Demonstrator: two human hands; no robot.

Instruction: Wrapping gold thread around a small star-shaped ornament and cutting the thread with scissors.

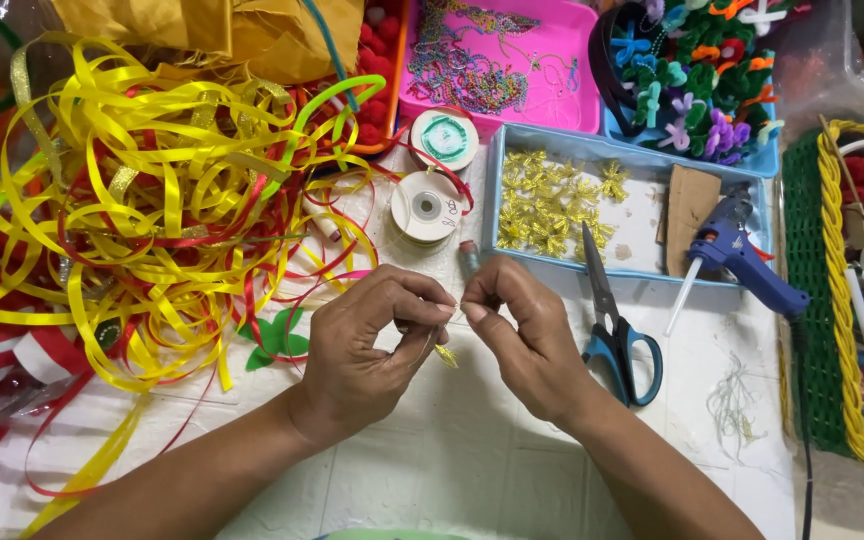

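Both hands met low over the white table, fingertips nearly touching. Left hand curled, thumb and forefinger pinched on a thin thread; a small gold ornament dangled just beneath the pinch. Right hand likewise closed to a pinch at the same spot, the other fingers folded in; whether it gripped the thread itself or only its end could not be told. Blue-handled scissors lay just right of the right hand, blades pointing away, tips over the rim of a pale blue tray. That tray held a scatter of gold bow-like ornaments on its left side, a brown card piece on its right, and a blue glue gun resting across its near right corner. Two thread spools sat beyond the hands, left of the tray. A big tangle of yellow and red ribbon covered the left of the table. Farther back, a pink tray held fine coloured bead chains; a blue tray beside it held pipe-cleaner flowers. A green basket with yellow rope rim stood at far right.
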